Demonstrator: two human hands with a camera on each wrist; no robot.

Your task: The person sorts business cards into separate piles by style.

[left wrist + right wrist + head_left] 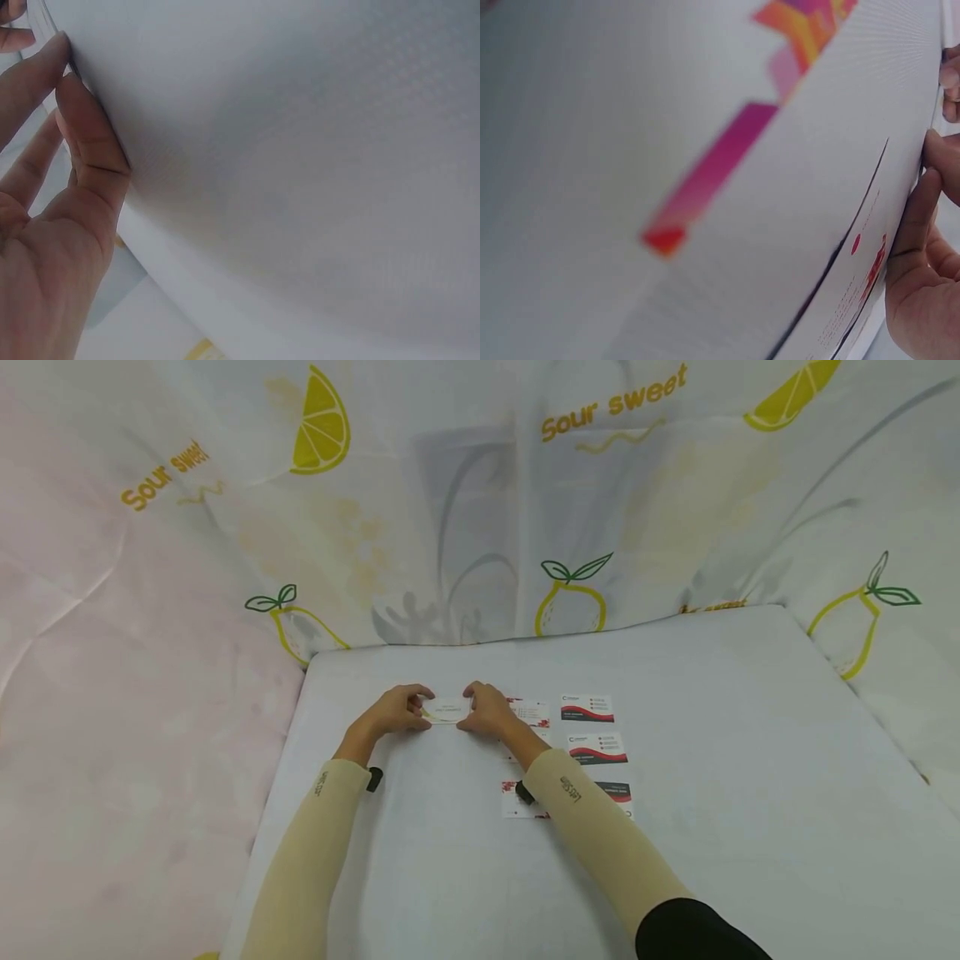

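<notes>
Though barely legible — card (447, 710) between hands (395, 709) (492, 712)

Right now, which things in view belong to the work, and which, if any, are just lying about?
Part of the work:
card, held between left hand and right hand
other cards, laid out nearby, probably the same job

Probably only the setting:
table
lemon-print cloth behind it
</notes>
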